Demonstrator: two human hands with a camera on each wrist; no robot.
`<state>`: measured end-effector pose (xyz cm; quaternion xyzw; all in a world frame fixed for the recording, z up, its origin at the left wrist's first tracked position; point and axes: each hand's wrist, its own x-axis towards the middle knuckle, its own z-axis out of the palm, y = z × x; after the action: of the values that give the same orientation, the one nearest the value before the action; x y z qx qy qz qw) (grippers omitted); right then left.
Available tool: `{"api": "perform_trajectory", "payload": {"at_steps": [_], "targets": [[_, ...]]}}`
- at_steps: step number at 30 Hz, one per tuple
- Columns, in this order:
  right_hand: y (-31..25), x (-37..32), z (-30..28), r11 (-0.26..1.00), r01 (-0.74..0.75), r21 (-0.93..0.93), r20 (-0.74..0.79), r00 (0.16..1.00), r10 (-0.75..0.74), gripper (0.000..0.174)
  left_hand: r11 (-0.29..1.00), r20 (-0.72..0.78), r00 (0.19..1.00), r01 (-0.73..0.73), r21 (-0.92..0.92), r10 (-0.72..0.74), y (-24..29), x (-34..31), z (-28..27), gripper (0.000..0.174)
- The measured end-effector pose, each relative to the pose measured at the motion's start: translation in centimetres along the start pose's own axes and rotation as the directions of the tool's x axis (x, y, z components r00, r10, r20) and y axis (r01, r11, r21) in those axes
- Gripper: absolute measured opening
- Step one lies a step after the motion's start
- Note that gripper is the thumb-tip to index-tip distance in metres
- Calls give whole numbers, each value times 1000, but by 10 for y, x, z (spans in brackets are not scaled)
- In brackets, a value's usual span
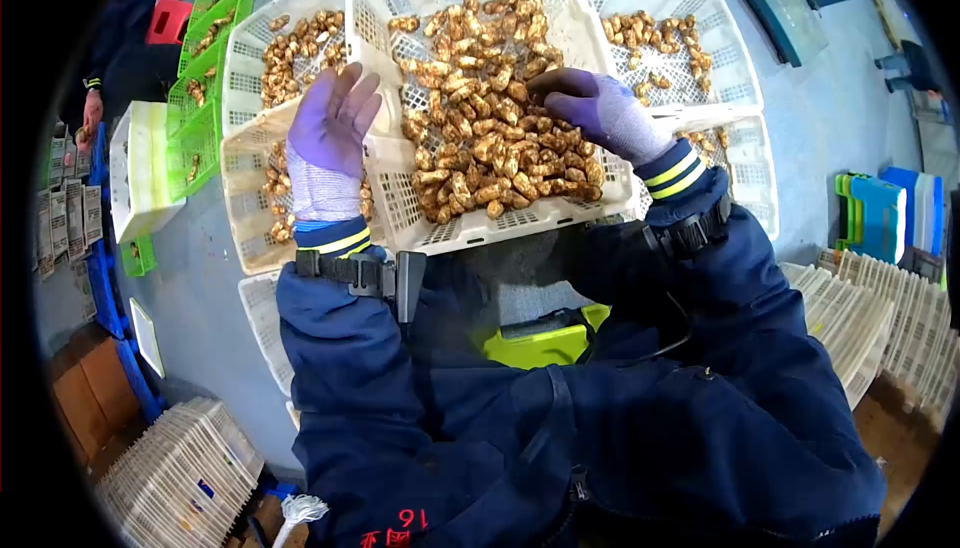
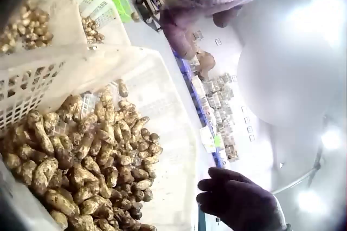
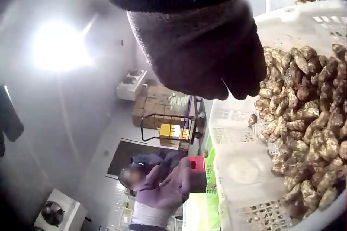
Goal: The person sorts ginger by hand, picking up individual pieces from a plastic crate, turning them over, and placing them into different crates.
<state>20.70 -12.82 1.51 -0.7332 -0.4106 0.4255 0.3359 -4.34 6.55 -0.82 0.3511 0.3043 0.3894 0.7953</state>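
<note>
While the purple-gloved left hand (image 1: 335, 118) hovers, fingers spread, at the left rim of the white perforated plastic crate (image 1: 480, 233), the right hand (image 1: 595, 108) curls onto the tan knobbly tubers (image 1: 490, 138) heaped inside; whether it grips one is unclear.

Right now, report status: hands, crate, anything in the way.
Left hand open, fingers spread, at left rim of white crate. Right hand curled over brown pieces inside; hold unclear. Nothing in the way.
</note>
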Motion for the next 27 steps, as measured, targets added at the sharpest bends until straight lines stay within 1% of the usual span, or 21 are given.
{"api": "perform_trajectory", "payload": {"at_steps": [1,2,4,5,6,7,8,9,10,12,14,15,16,18,19,20,22,23,24,26,27], "targets": [[6,0,6,997,-33,-68,48,998,36,33,999,-18,1000,-13,31,13,4,-3,5,47],[12,3,9,977,1,-211,106,994,22,33,998,-36,999,-31,62,33,8,-5,6,48],[33,9,21,941,83,-328,136,990,-40,33,996,-37,996,-77,33,79,13,-11,8,47],[28,12,28,955,60,-290,182,983,-6,33,994,-37,994,-103,34,104,14,-12,7,47],[23,17,35,918,192,-346,203,971,-127,36,991,-38,991,-126,36,127,14,-13,5,47],[18,23,44,903,165,-396,256,965,-64,38,995,-81,992,-95,42,98,14,-11,5,47],[-4,29,58,886,141,-442,304,953,0,40,995,-118,989,-84,47,89,13,-11,6,48],[3,46,79,805,403,-435,397,888,-230,42,996,-120,989,-81,43,86,12,-11,5,48],[7,64,103,771,413,-485,453,873,-182,41,996,-124,988,-81,43,86,12,-12,4,48],[-2,89,144,651,490,-580,566,817,-110,48,995,-106,991,-74,61,80,14,-14,5,47],[-3,110,183,461,501,-732,617,775,137,48,996,-69,994,-83,16,84,12,-13,-2,47],[9,112,198,376,507,-776,594,788,164,48,997,-43,997,-71,0,71,13,-13,-4,48],[23,112,207,379,477,-793,559,816,143,48,998,-56,996,-65,-4,65,14,-14,-5,47],[32,115,209,392,475,-788,539,840,65,46,997,-52,997,-67,-39,65,11,-10,-14,47],[35,119,207,377,457,-805,528,843,105,42,998,-58,997,-57,-39,55,9,-9,-16,47],[34,117,204,372,440,-817,504,859,88,36,998,-62,997,-51,-37,48,10,-8,-17,47],[31,127,201,323,465,-825,536,825,181,32,997,-67,996,-55,-46,52,13,-8,-19,48],[12,121,192,197,508,-839,541,817,197,31,997,-64,997,-57,-60,53,15,-8,-19,48],[12,125,183,292,427,-856,491,848,199,30,996,-63,997,-53,-75,48,14,-10,-21,48],[14,119,149,449,316,-836,388,919,74,31,997,-58,997,-49,-65,45,15,-14,-24,48],[34,128,131,498,245,-832,309,950,48,28,998,-50,998,-37,-52,35,15,-15,-25,48]]}}
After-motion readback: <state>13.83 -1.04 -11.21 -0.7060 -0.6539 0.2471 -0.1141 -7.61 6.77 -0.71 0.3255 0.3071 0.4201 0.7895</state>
